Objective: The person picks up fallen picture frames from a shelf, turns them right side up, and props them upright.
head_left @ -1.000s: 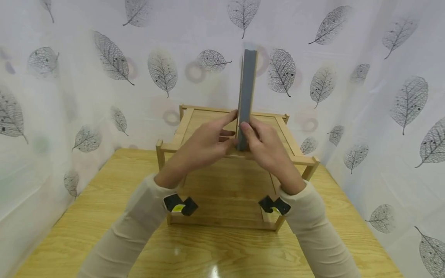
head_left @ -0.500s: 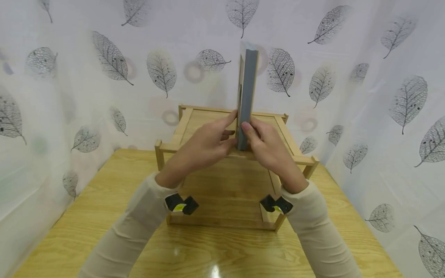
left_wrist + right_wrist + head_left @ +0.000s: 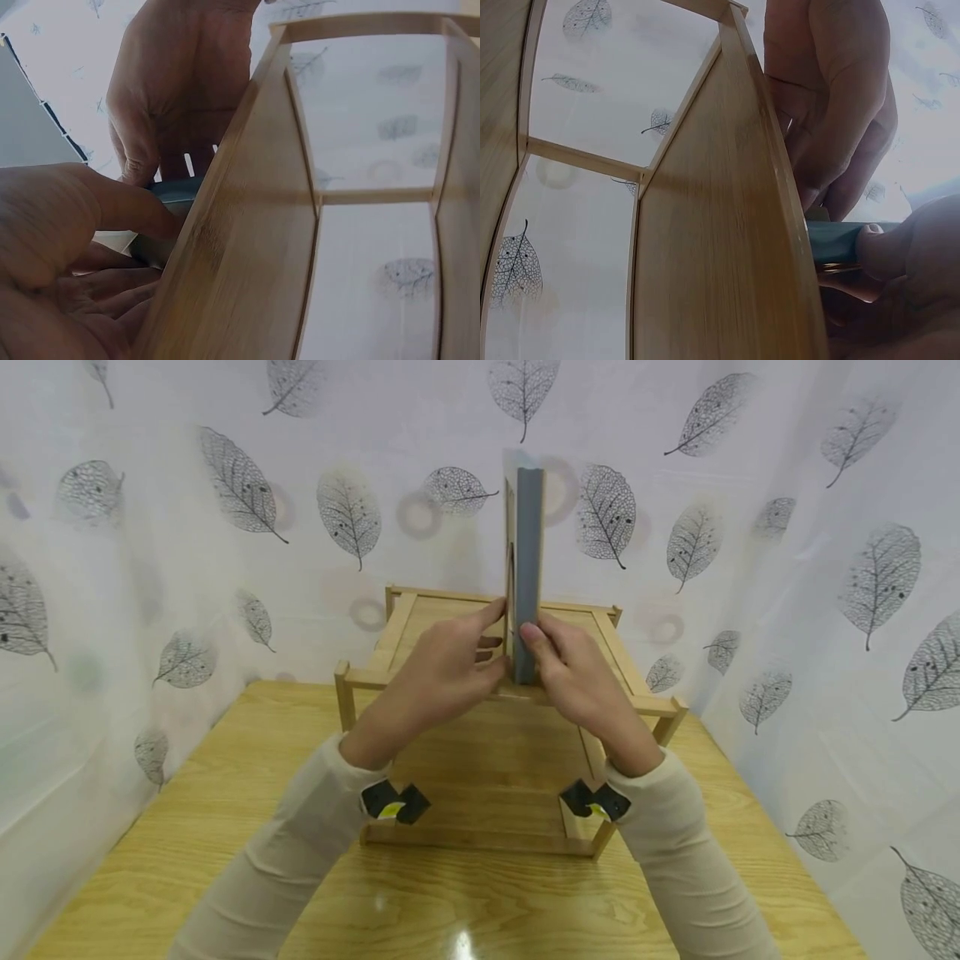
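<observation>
At the near edge of the wooden rack (image 3: 651,704), the grey-spined book (image 3: 529,560) is pinched upright by the right hand (image 3: 576,672); tipping is apparently resisted by the left hand (image 3: 448,667), its fingers unclosed, partly hidden.

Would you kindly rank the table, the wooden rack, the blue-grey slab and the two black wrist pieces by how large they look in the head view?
1. Table
2. Wooden rack
3. Blue-grey slab
4. Left black wrist piece and right black wrist piece: too alike to rank
</observation>
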Tool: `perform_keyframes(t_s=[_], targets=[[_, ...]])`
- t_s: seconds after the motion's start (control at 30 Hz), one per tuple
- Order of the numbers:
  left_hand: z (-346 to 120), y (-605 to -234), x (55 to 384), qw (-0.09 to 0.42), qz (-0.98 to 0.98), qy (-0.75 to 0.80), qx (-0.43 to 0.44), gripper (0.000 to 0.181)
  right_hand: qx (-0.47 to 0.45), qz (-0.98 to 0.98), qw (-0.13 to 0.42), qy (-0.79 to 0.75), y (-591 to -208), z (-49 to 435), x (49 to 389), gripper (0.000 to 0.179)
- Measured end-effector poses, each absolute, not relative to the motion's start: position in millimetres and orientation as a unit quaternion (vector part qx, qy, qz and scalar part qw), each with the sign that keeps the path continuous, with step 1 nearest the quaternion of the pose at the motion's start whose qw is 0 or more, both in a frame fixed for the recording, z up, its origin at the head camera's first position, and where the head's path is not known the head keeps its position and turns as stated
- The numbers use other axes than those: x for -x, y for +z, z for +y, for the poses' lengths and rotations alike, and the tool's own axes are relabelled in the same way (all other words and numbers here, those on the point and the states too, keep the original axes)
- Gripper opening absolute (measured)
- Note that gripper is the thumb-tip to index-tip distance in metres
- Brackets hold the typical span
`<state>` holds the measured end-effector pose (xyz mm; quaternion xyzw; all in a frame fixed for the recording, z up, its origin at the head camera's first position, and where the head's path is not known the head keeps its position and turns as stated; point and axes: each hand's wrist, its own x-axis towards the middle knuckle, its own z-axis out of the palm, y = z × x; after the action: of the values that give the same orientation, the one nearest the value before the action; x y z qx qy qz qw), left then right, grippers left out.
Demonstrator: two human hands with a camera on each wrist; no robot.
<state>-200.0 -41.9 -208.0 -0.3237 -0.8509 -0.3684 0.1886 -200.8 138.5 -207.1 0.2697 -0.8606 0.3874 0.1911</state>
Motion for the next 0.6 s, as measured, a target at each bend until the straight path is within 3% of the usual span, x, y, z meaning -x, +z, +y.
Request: perform_keyframes(t_s=[0.6], targets=[[-52.8, -208.4, 196.5, 0.242, -0.855, -0.33, 0.32, 0.067, -0.267, -0.872, 0.187, 0.366, -206.1, 141.2, 201.4, 0.028]])
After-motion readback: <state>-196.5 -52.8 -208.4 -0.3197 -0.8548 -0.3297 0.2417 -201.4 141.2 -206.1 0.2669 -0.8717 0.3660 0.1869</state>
